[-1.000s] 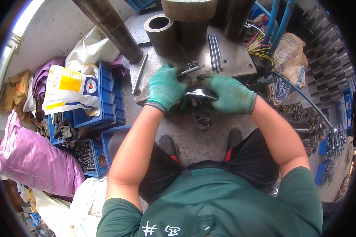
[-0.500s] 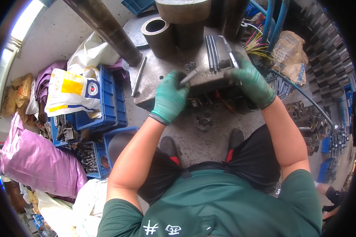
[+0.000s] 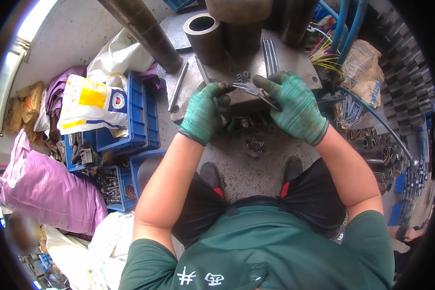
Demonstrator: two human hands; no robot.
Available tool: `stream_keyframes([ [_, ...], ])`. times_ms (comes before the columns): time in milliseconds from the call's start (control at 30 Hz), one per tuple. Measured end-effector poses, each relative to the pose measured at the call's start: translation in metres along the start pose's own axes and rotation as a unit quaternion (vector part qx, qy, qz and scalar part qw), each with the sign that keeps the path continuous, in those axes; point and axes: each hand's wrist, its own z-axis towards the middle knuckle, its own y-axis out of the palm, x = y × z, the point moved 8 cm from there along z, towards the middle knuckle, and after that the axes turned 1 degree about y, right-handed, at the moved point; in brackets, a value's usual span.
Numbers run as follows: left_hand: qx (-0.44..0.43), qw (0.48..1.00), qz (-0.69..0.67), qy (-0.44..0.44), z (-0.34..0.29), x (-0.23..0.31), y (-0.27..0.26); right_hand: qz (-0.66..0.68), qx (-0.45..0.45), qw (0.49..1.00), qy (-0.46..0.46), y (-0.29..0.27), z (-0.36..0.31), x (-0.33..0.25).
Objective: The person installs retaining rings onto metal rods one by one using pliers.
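My left hand (image 3: 201, 112), in a green knit glove with dark fingertips, is closed round a slim metal rod (image 3: 202, 70) that stands up out of the fist, tilted. In my gloved right hand (image 3: 299, 107) is a pair of slim-jawed pliers (image 3: 249, 88), held by the handles. The plier tips reach the left thumb and fingertips; whether they grip something there is too small to tell. Just beyond the pliers, a little pile of small dark rings (image 3: 243, 77) lies on the thick steel plate (image 3: 295, 63). Several similar rods (image 3: 270, 57) lie side by side behind my right hand.
One more rod (image 3: 178, 87) rests at the plate's left edge. A thick steel tube (image 3: 203, 41) and a slanting column (image 3: 150, 34) stand behind. Blue crates (image 3: 136, 116) and a purple sack (image 3: 53, 188) are at left; a blue hose (image 3: 379, 123) curves at right.
My right hand has brought the pliers left and turned their tips toward my left hand. The rod in my left hand has swung from slanting right to nearly upright. The view has shifted slightly.
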Motion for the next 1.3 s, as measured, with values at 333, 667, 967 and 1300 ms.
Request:
stream_keyframes([
  [333,-0.027,0.998,-0.05,0.005,-0.005,0.002,0.007,-0.009,-0.004,1.0,0.017,0.007,0.003,-0.002],
  [667,-0.036,0.996,-0.085,-0.009,0.0,-0.004,0.001,-0.017,0.001,1.0,0.01,0.007,0.005,-0.004],
  [967,-0.027,0.999,-0.012,0.017,-0.011,0.005,0.007,-0.018,-0.012,1.0,0.022,0.007,0.004,0.003],
  [1300,-0.051,0.919,0.314,0.231,-0.025,0.043,0.015,0.246,-0.079,0.934,0.247,-0.011,-0.004,0.051],
])
